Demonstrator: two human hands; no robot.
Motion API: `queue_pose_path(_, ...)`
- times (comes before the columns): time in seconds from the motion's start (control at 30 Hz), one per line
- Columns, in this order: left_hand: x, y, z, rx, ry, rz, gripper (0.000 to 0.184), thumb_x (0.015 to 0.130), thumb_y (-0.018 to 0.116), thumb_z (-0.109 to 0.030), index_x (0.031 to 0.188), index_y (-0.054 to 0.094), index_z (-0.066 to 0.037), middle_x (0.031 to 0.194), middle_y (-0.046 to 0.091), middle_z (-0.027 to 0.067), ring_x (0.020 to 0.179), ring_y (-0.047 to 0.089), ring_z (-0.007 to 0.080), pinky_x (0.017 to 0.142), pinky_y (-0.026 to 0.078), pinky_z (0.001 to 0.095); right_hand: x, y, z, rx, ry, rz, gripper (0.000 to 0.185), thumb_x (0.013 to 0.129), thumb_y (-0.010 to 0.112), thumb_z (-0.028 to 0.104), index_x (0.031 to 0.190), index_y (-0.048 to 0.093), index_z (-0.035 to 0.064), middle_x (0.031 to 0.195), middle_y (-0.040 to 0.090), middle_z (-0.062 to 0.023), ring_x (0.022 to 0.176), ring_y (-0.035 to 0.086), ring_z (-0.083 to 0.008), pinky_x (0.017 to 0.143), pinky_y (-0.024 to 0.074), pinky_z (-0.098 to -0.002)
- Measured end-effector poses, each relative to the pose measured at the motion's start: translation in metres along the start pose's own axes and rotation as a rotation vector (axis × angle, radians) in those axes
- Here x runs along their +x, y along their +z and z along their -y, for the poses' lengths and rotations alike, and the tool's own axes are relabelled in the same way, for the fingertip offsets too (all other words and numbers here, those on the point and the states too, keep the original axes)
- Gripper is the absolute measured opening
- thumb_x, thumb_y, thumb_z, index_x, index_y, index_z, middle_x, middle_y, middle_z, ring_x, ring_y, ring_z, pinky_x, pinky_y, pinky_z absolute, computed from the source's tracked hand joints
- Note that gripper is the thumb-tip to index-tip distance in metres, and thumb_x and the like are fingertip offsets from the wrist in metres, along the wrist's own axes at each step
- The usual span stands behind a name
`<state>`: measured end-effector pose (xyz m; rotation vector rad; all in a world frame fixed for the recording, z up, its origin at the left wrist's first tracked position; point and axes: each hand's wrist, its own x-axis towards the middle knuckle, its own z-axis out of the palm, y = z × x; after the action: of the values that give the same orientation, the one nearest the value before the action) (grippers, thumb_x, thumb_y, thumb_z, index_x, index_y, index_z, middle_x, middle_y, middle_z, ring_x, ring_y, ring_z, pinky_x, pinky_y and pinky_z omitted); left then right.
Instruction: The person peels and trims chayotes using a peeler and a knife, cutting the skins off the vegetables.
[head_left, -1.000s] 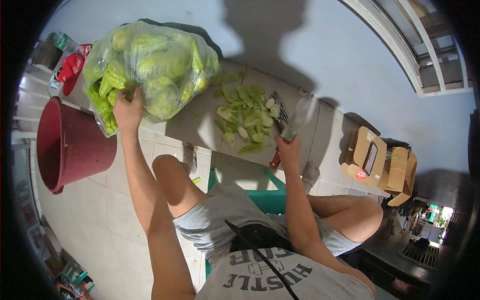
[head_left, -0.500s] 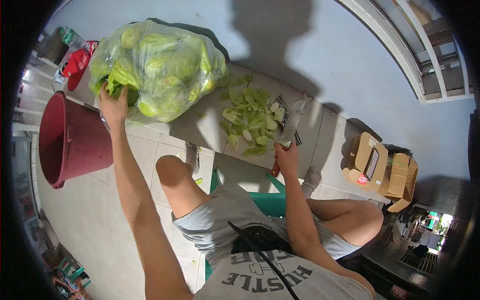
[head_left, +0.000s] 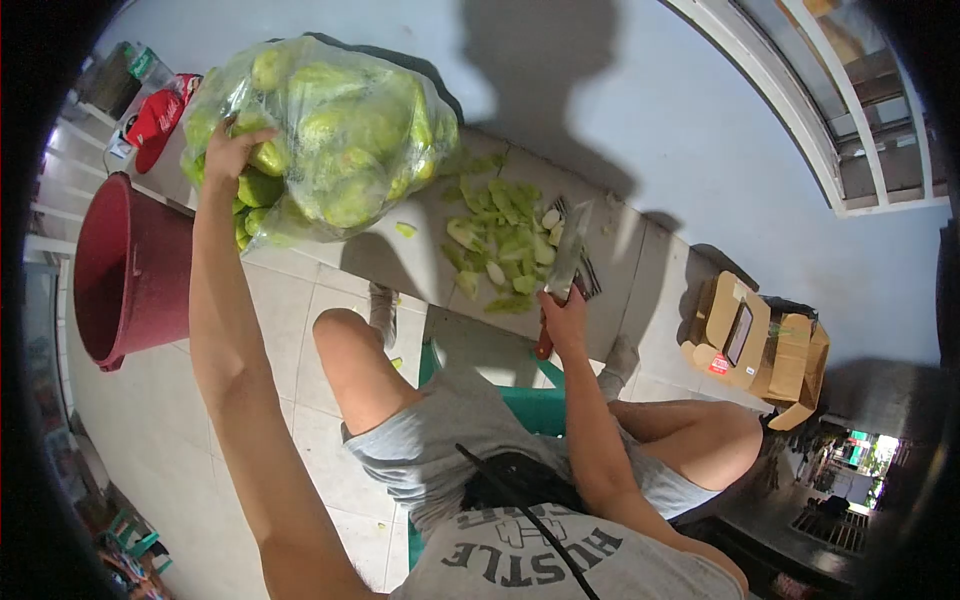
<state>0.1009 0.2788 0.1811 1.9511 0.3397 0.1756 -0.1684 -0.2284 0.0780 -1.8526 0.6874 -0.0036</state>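
Observation:
A large clear plastic bag [head_left: 350, 130] full of green, lumpy vegetables lies at the upper left. At its opening is my left hand [head_left: 236, 150], thumb and fingers apart, touching the bag or the vegetables inside. My right hand [head_left: 566, 318] is closed round the red-brown handle of a knife [head_left: 568, 255], whose wide blade points up and away from me. Pale green peelings and cut pieces [head_left: 505, 235] are spread on the tiled ledge [head_left: 615, 240] just left of the blade. A striped object [head_left: 588, 276] lies partly beneath the knife.
On the left stands a dark red bucket [head_left: 150, 270], with a red cap [head_left: 156, 122] beyond it. An open cardboard box [head_left: 745, 340] sits on the right of the ledge. Beneath me is a green stool [head_left: 530, 408]. A barred window [head_left: 850, 110] is at the upper right.
My left hand has moved left and up along the bag's opening, and its fingers have spread. My right hand has shifted slightly with the knife, whose blade now shows more clearly.

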Motion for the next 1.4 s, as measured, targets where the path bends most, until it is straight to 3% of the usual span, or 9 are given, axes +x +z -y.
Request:
queue_pose_path(0.13,-0.025,-0.025,-0.01,-0.549,-0.088,0.165,0.081,0.072,0.08,-0.013,0.139,0.039,0.004,0.115,0.063,0.0143,0.1,0.064,0.0251,0.082,0.051,0.0359,-0.001,-0.004,-0.002,0.085,0.009,0.011,0.022,0.091,0.064,0.016,0.104,0.056,0.0016,0.062,0.053,-0.0017,0.049,0.05,-0.0116,0.046,0.0423,-0.0289)
queue_pose_path(0.27,-0.101,-0.032,-0.054,-0.641,-0.056,0.045,0.074,0.076,0.077,-0.014,0.139,0.042,0.001,0.126,0.059,0.0133,0.113,0.059,0.0293,0.095,0.049,0.04,-0.007,0.002,0.02,0.309,-0.05,0.034,0.019,0.098,0.056,0.02,0.1,0.054,0.0018,0.06,0.052,-0.0021,0.048,0.049,-0.0118,0.044,0.0403,-0.0276)
queue_pose_path(0.4,-0.192,0.021,-0.085,-0.888,0.086,0.251,0.077,0.075,0.075,-0.017,0.141,0.039,0.0,0.134,0.052,0.0156,0.125,0.051,0.03,0.105,0.043,0.0422,-0.009,0.014,0.036,0.103,-0.248,0.1,0.017,0.098,0.055,0.019,0.097,0.053,0.0016,0.06,0.051,-0.0025,0.046,0.048,-0.0119,0.043,0.0407,-0.0275)
queue_pose_path(0.53,-0.252,0.108,-0.089,-1.276,-0.201,0.526,0.068,0.074,0.07,-0.016,0.133,0.044,0.005,0.121,0.056,0.0183,0.113,0.056,0.0299,0.099,0.045,0.0406,-0.049,-0.004,0.122,0.091,-0.13,0.248,0.029,0.091,0.067,0.026,0.101,0.057,0.0009,0.067,0.058,-0.0029,0.052,0.052,-0.0101,0.048,0.044,-0.0266)
queue_pose_path(0.77,-0.28,0.208,-0.069,-1.298,-0.542,0.715,0.055,0.082,0.066,-0.028,0.125,0.049,0.001,0.117,0.057,0.0147,0.111,0.056,0.0274,0.098,0.046,0.0409,-0.064,-0.025,0.166,-0.164,-0.415,0.123,0.07,0.055,0.091,0.051,0.089,0.058,0.0002,0.071,0.06,-0.0015,0.061,0.058,-0.0102,0.056,0.0488,-0.0254)
queue_pose_path(1.0,-0.278,0.211,-0.055,-1.284,-0.58,0.739,0.058,0.082,0.067,-0.028,0.129,0.047,-0.001,0.12,0.056,0.0134,0.113,0.056,0.0266,0.1,0.046,0.0406,-0.056,-0.012,0.155,-0.26,-0.55,0.055,0.073,0.052,0.091,0.055,0.086,0.056,0.0,0.066,0.059,-0.0038,0.058,0.057,-0.0106,0.055,0.0484,-0.0276)
queue_pose_path(1.1,-0.275,0.215,-0.047,-1.345,-0.551,0.75,0.059,0.081,0.067,-0.027,0.129,0.047,0.0,0.12,0.056,0.0134,0.114,0.056,0.0264,0.1,0.046,0.0405,-0.058,-0.013,0.158,-0.337,-0.439,0.106,0.073,0.053,0.094,0.044,0.1,0.062,-0.0015,0.084,0.069,-0.0094,0.076,0.067,-0.0154,0.067,0.0531,-0.0301)
queue_pose_path(1.3,-0.274,0.208,-0.051,-1.301,-0.484,0.713,0.059,0.079,0.069,-0.025,0.128,0.047,0.0,0.117,0.057,0.0135,0.109,0.059,0.0257,0.097,0.048,0.0385,-0.057,-0.009,0.158,-0.363,-0.436,0.143,0.069,0.056,0.092,0.041,0.101,0.061,-0.0015,0.082,0.07,-0.0087,0.072,0.066,-0.0163,0.066,0.0526,-0.0313)
queue_pose_path(1.4,-0.273,0.213,-0.045,-1.335,-0.458,0.712,0.058,0.079,0.069,-0.025,0.127,0.048,0.001,0.115,0.058,0.0138,0.106,0.06,0.0251,0.095,0.049,0.0372,-0.058,-0.005,0.157,-0.29,-0.524,0.099,0.065,0.059,0.089,0.05,0.082,0.057,-0.0019,0.062,0.058,-0.0031,0.054,0.053,-0.0091,0.051,0.0451,-0.0263)
